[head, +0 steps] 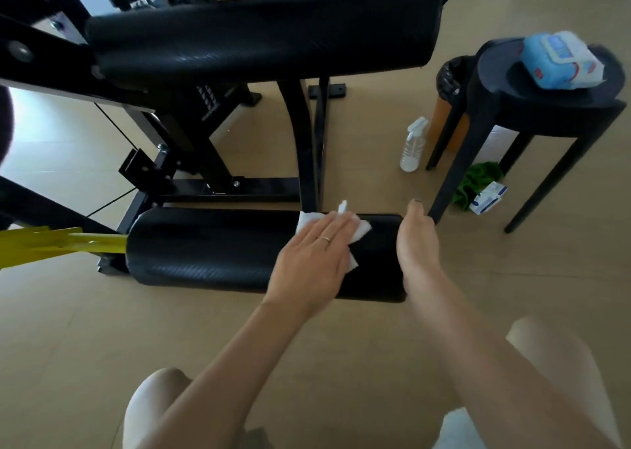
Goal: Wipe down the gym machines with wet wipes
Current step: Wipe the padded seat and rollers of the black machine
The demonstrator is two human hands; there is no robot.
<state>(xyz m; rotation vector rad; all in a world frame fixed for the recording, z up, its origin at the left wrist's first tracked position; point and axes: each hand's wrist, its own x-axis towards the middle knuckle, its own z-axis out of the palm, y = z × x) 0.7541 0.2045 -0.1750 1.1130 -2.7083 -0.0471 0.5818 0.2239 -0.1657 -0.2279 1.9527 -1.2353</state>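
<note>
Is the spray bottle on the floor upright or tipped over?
Upright. The spray bottle stands on its base on the floor, nozzle on top, beside the stool.

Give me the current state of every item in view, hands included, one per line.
Left hand: flat, pressing the wet wipe onto the lower pad.
Right hand: open, resting at the lower pad's right end.
Wet wipe: spread, mostly under the left hand.
Lower pad: being wiped.
Wipe pack: lying on the stool, lid closed.
Stool: upright.
Spray bottle: upright on the floor.
Green cloth: crumpled under the stool.
</note>
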